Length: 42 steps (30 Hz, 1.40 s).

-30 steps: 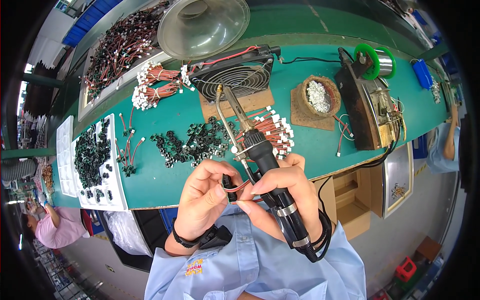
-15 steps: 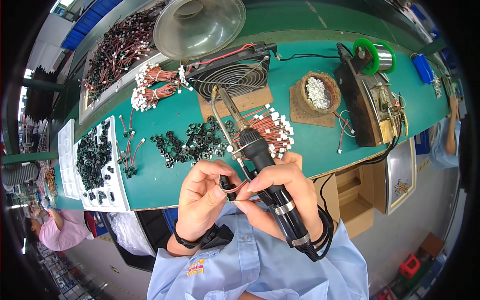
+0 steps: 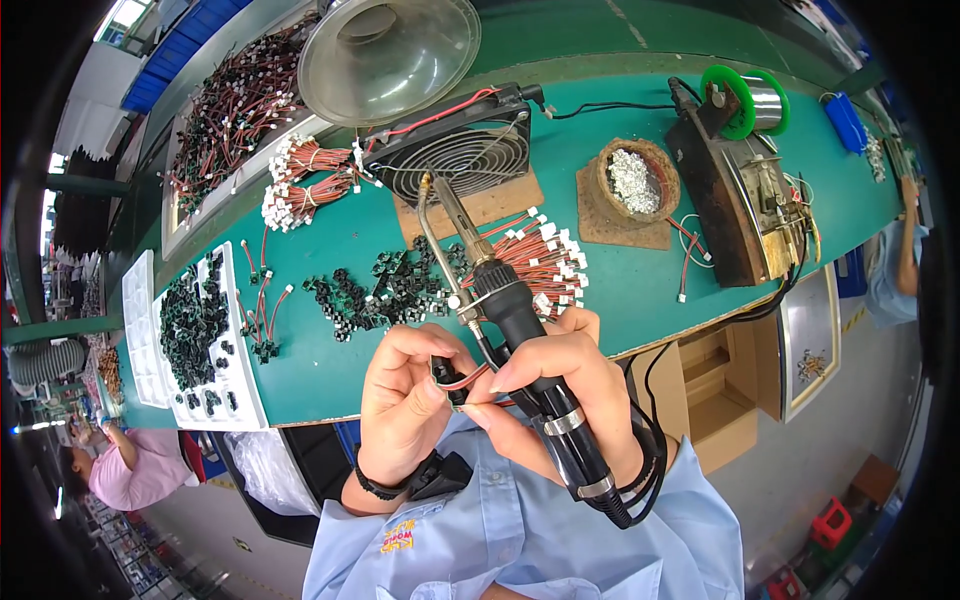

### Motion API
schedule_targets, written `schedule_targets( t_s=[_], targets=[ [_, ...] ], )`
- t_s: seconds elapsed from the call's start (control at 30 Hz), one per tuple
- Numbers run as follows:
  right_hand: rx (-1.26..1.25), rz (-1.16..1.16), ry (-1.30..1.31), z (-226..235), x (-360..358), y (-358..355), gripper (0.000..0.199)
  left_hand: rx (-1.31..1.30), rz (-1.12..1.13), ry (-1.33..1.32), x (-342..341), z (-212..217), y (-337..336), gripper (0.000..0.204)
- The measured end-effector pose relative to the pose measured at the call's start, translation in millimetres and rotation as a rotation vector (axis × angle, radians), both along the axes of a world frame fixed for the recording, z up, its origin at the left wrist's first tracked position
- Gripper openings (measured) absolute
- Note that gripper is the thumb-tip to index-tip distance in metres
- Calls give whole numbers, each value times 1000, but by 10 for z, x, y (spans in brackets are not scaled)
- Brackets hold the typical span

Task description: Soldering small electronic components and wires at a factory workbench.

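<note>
A small black component [image 3: 447, 378] with a red wire sits between both hands, held above the near edge of the green desk [image 3: 330, 370], close to the chest. The left hand [image 3: 405, 400] pinches it, thumb and forefinger closed narrow on the part. The right hand [image 3: 560, 395] meets it from the other side, its thumb and forefinger tips touching the same part, while the rest of that grip wraps a black soldering iron [image 3: 520, 330]. The iron's handle runs down across the palm and its cable loops off by the wrist; its metal tip points up and away over the desk, with a thin feed tube alongside it.

Just beyond the hands lies a bundle of red wires with white connectors [image 3: 545, 255], and left of it a scattering of small black parts [image 3: 385, 285]. Behind the iron's tip a black fan [image 3: 455, 150] lies tilted on a piece of brown board. To the right stands a cork pot of silvery wool [image 3: 637, 182], then a dark box-shaped machine [image 3: 745, 205] with a green solder spool [image 3: 745, 100] behind it. On the far left is a white tray [image 3: 235, 375] holding more black parts, with further wire bundles [image 3: 305, 180] above it. A round metal lamp shade [image 3: 390, 45] hangs over the back of the desk.
</note>
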State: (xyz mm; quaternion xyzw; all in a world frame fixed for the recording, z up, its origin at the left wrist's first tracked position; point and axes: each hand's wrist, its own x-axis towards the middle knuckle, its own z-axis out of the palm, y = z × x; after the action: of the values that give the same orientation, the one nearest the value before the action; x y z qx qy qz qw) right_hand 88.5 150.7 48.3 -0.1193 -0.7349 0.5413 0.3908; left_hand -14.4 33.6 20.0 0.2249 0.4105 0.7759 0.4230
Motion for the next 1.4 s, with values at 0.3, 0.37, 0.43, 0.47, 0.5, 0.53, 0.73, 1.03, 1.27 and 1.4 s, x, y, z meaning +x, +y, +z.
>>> schedule_targets(
  t_s=[0.3, 0.37, 0.43, 0.47, 0.5, 0.53, 0.73, 1.03, 1.27, 1.4],
  targets=[
    [-3, -11, 18, -16, -12, -6, 32, -3, 7, -37, 17, 19, 14, 26],
    [1, -14, 24, -26, -13, -8, 33, 2, -9, -38, 7, 8, 11, 27],
    [10, -19, 36, -31, -11, -11, 34, 14, -40, -41, -3, -2, 8, 28],
    [10, -19, 36, -31, -10, -11, 34, 14, -39, -40, -2, 0, 7, 28],
    [10, -13, 34, -29, -7, -9, 34, 5, -36, -44, 1, 6, 6, 28],
    [11, -8, 32, -27, -4, -8, 35, -3, -33, -48, 4, 13, 5, 29],
    [29, -9, 37, -21, -5, -8, 36, -37, -18, -106, 34, 73, 6, 30],
    [16, 29, -7, -3, 22, 17, 35, -47, -35, -38, 2, 94, -17, 28],
    [-9, 80, -69, 1, 33, 52, 35, -145, 13, 77, 6, 229, -42, 24],
    [11, 133, -127, 12, 84, 74, 41, -167, -15, 87, -25, 207, -69, 19]
  ],
)
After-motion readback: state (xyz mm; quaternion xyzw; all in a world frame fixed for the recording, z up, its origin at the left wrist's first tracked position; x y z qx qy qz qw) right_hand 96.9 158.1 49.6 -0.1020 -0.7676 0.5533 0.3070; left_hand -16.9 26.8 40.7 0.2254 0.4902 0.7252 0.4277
